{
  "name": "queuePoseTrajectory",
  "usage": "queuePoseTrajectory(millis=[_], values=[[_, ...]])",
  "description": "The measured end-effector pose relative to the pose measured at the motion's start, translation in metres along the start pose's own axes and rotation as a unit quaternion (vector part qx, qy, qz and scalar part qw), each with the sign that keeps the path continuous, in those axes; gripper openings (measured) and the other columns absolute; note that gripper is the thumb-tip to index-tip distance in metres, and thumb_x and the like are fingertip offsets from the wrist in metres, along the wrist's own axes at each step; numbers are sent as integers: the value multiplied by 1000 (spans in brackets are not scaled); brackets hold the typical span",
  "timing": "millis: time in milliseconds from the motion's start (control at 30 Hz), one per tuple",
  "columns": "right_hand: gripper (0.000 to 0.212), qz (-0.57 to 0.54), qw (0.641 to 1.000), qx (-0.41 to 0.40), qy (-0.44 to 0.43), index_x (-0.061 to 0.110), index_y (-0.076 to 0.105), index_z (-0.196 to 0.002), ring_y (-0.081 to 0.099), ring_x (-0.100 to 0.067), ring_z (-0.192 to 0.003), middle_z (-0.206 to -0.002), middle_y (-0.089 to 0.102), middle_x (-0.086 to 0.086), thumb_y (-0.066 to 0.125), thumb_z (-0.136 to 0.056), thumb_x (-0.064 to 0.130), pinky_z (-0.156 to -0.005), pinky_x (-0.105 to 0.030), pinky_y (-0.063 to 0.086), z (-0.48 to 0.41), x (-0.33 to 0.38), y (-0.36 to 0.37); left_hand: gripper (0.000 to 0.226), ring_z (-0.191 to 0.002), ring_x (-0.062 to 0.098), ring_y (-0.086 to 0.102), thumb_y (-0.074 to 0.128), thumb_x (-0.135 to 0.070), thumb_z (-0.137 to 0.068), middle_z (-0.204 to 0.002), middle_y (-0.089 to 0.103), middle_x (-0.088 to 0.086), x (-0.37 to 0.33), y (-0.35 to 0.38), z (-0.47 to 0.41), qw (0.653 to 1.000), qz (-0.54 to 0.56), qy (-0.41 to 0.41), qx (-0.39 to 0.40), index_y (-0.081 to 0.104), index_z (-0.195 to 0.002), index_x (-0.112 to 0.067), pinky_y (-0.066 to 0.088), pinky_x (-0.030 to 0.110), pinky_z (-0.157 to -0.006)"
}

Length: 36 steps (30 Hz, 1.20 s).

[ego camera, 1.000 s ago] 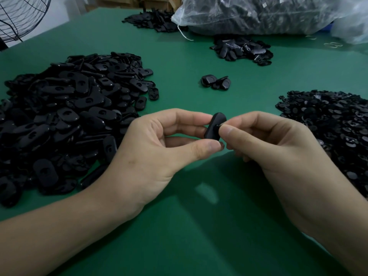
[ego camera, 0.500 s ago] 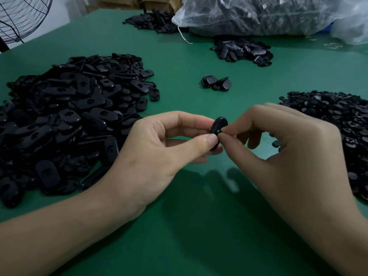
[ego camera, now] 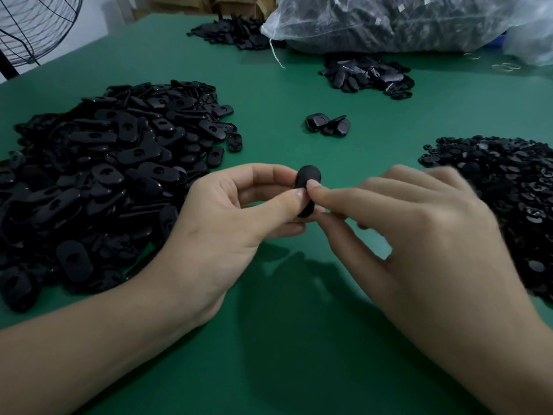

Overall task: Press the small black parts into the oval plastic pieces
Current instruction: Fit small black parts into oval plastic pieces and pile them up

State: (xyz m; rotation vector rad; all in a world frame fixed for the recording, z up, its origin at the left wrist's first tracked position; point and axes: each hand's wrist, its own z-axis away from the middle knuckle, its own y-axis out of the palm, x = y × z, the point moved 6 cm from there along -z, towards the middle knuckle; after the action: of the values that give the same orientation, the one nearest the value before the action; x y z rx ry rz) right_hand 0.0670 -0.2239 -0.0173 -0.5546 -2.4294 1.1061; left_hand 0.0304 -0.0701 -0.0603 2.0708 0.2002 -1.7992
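Observation:
A black oval plastic piece (ego camera: 307,178) stands on edge above the green table, pinched between the thumb and fingers of my left hand (ego camera: 236,223). My right hand (ego camera: 419,232) meets it from the right, its thumb and forefinger tips pressed against the oval's face. Whatever small part lies under those fingertips is hidden. A big heap of oval pieces (ego camera: 98,172) lies to the left. A heap of small black parts (ego camera: 514,193) lies to the right.
A few ovals (ego camera: 328,124) lie together beyond my hands. Farther back are another pile (ego camera: 368,76), a third pile (ego camera: 233,34) and a large clear bag of black parts (ego camera: 398,22). A wire fan guard (ego camera: 33,28) stands at the far left corner.
My right hand has turned and closed in on the oval, its fingertips now pressing its face. The oval has tipped more upright in my left hand.

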Motion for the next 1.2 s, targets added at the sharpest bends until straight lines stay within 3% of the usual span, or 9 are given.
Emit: queuePoseTrajectory(millis=[67, 167, 233, 333, 467, 700, 1000, 1200], values=[[12, -185, 978, 17, 96, 32, 74, -100, 63, -13, -68, -74, 70, 11, 71, -88, 28, -68, -30, 49, 3, -9, 1, 21, -75, 18, 78, 78, -16, -74, -83, 78, 7, -3, 0, 0, 999, -24, 23, -4, 72, -93, -9, 60, 23, -67], [16, -441, 860, 31, 254, 24, 64, -104, 64, -14, -62, -77, 73, -2, 73, -92, 20, -65, -34, 50, 9, -27, 17, 16, -77, 20, 79, 81, -3, -81, -83, 78, 5, -6, 2, 2, 996, -68, 64, 2, 73, -89, -15, 62, 27, -71], [13, -508, 803, 50, 307, 16, 64, -102, 58, -16, -57, -73, 71, -5, 71, -91, 13, -60, -30, 46, 11, -30, 26, 18, -78, 19, 79, 80, -4, -80, -85, 78, 3, -8, 5, 5, 992, -89, 86, 14, 73, -86, -20, 63, 31, -75], [9, -553, 762, 74, 329, 14, 66, -89, 52, -17, -55, -67, 62, -6, 73, -89, 9, -53, -24, 44, 12, -27, 33, 18, -79, 16, 78, 78, -7, -80, -86, 78, 1, -12, 8, 9, 986, -117, 113, 22, 72, -85, -23, 62, 26, -75], [10, -594, 724, 97, 337, 20, 68, -78, 51, -18, -58, -64, 57, -6, 78, -76, 16, -58, -25, 45, 11, -25, 36, 20, -78, 13, 77, 79, -8, -79, -87, 78, 0, -16, 9, 11, 977, -160, 141, 13, 71, -87, -24, 58, 17, -72], [14, -653, 669, 107, 338, 14, 65, -82, 51, -17, -61, -69, 55, -9, 75, -73, 13, -60, -22, 49, 13, -24, 40, 32, -80, 10, 77, 78, -6, -81, -88, 77, -6, -22, 11, 15, 954, -229, 194, 4, 77, -101, -31, 58, 17, -80], [27, -677, 645, 113, 336, 5, 64, -94, 64, -17, -68, -83, 64, -16, 76, -70, 9, -68, -25, 53, 12, -25, 44, 29, -83, 8, 76, 78, -2, -81, -90, 78, -9, -27, 14, 19, 936, -272, 224, -1, 77, -97, -26, 58, 16, -78], [11, -694, 629, 124, 327, 14, 70, -79, 66, -18, -68, -77, 68, -12, 75, -71, 8, -68, -24, 55, 12, -25, 44, 24, -86, 8, 74, 78, -2, -82, -90, 75, -7, -32, 19, 22, 916, -308, 257, -1, 76, -97, -20, 58, 15, -78]])
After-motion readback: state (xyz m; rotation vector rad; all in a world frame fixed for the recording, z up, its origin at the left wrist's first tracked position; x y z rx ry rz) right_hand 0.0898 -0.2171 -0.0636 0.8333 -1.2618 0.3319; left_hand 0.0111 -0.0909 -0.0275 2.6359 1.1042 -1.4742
